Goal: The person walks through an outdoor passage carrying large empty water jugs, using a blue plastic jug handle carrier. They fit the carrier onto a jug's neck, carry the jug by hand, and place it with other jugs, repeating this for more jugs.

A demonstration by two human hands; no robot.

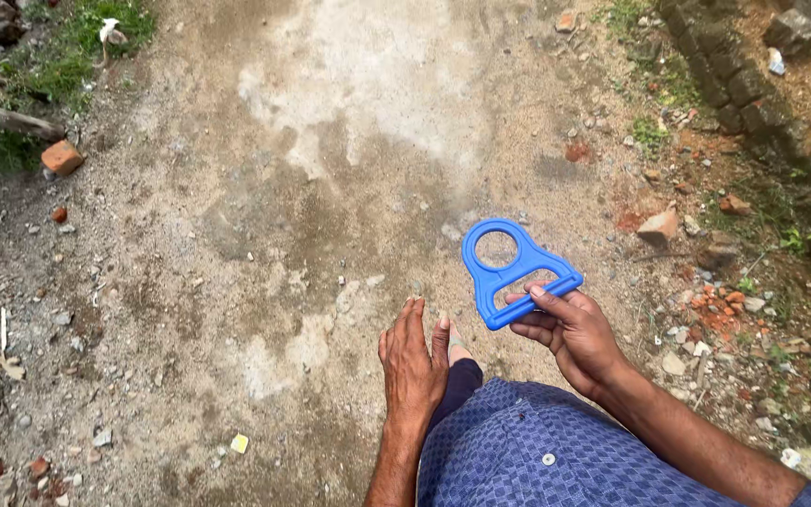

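Clearly, a blue plastic bottle-carrier handle (515, 272), with a round ring above a barred grip, is seen over the dirt path (265, 235). It is held by the right hand (570, 333), fingers curled through its grip. The left hand (413, 361) hangs apart, flat, seemingly empty.

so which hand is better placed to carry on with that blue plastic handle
Right. The right hand already grips the blue plastic handle by its grip bar, ring end pointing away. The left hand hangs open and empty beside it.

Blue plastic ring-topped carrying handle (514, 270), held
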